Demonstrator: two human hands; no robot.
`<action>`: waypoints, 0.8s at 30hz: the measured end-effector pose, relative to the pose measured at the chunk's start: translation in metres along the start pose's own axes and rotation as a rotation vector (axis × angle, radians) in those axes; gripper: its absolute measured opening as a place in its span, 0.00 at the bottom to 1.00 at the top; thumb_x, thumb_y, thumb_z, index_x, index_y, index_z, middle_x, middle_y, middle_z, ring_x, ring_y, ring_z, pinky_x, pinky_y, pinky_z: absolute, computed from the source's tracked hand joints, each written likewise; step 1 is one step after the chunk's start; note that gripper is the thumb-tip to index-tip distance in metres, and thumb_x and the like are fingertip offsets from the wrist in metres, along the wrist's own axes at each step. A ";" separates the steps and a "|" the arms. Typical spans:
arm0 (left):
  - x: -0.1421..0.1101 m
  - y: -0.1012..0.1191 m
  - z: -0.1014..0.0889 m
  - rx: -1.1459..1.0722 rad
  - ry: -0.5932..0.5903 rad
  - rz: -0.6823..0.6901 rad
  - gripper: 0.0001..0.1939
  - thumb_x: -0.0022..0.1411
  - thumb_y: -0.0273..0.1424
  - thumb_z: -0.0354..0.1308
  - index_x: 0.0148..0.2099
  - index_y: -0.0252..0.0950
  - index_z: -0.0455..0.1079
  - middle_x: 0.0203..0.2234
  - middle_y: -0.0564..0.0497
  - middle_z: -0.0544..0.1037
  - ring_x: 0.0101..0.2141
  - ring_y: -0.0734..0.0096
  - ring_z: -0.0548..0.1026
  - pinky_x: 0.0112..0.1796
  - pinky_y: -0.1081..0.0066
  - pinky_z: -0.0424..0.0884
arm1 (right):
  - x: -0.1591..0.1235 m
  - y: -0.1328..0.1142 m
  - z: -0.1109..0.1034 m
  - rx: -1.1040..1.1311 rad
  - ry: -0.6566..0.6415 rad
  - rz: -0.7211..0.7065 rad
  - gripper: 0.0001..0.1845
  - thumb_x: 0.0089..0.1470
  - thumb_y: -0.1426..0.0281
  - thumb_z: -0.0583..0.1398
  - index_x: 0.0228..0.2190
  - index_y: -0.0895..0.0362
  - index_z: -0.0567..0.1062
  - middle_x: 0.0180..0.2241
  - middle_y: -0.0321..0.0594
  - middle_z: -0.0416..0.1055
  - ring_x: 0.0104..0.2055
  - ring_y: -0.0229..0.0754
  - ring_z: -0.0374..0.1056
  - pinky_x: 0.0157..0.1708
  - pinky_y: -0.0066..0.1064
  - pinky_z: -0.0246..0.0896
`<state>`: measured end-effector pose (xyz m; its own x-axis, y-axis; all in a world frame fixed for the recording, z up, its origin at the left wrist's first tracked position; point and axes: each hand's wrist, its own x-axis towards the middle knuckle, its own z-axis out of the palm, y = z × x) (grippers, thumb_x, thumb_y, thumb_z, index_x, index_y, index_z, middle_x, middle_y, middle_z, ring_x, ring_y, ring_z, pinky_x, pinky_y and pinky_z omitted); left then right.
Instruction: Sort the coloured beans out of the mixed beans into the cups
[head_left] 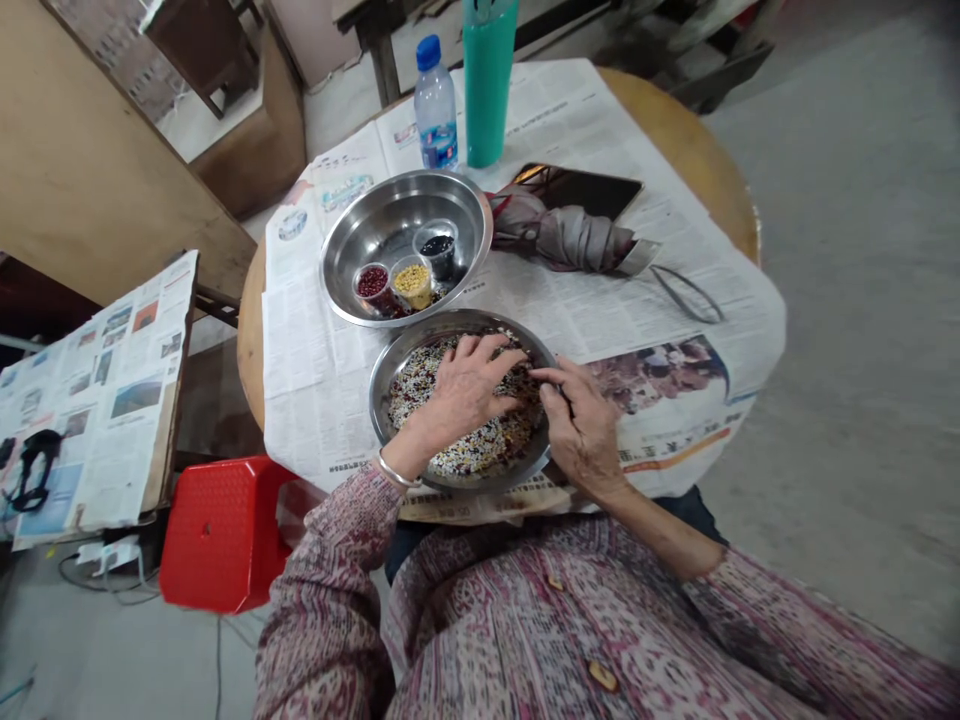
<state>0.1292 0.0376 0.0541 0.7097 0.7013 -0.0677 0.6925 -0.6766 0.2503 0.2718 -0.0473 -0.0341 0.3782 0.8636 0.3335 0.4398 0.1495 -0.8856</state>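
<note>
A metal bowl [377,400] in front of me holds mixed beans and grains [469,450], white, yellow, dark red and black. Over the mix, my left hand [472,385] has its fingers spread, touching or just above the surface. At the right rim, my right hand [581,425] has thumb and index finger brought together; anything between them is too small to tell. Behind stands a larger metal basin [345,245] with three clear cups in it: red beans [373,283], yellow beans [412,280] and black beans [436,247].
Newspaper [300,400] covers the round table. Toward the back are a water bottle [436,110], a green bottle [487,90], a dark phone-like slab [600,190] and a folded umbrella [562,232]. A red stool [221,535] stands at the left.
</note>
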 end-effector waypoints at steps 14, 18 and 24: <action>-0.047 -0.020 -0.017 0.114 0.031 -0.312 0.13 0.75 0.40 0.52 0.49 0.38 0.72 0.47 0.46 0.75 0.44 0.63 0.76 0.42 0.66 0.75 | 0.001 -0.001 0.000 0.022 -0.007 -0.009 0.13 0.65 0.64 0.55 0.44 0.49 0.79 0.47 0.44 0.78 0.59 0.52 0.69 0.59 0.51 0.65; -0.078 -0.021 -0.018 0.163 0.066 -0.367 0.27 0.67 0.46 0.62 0.62 0.38 0.63 0.56 0.40 0.69 0.53 0.53 0.70 0.46 0.60 0.76 | 0.000 -0.001 0.000 0.026 -0.015 0.001 0.13 0.64 0.64 0.55 0.44 0.49 0.79 0.47 0.44 0.78 0.60 0.53 0.69 0.59 0.53 0.64; -0.089 -0.008 0.008 -0.044 -0.032 -0.384 0.12 0.69 0.27 0.60 0.53 0.36 0.65 0.47 0.45 0.72 0.46 0.62 0.73 0.49 0.59 0.75 | 0.001 -0.001 -0.001 0.010 -0.012 -0.024 0.12 0.64 0.65 0.55 0.43 0.49 0.79 0.45 0.43 0.79 0.59 0.53 0.69 0.59 0.52 0.64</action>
<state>0.0611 -0.0210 0.0504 0.4038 0.8939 -0.1948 0.9029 -0.3551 0.2422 0.2723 -0.0470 -0.0325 0.3581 0.8653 0.3509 0.4400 0.1751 -0.8808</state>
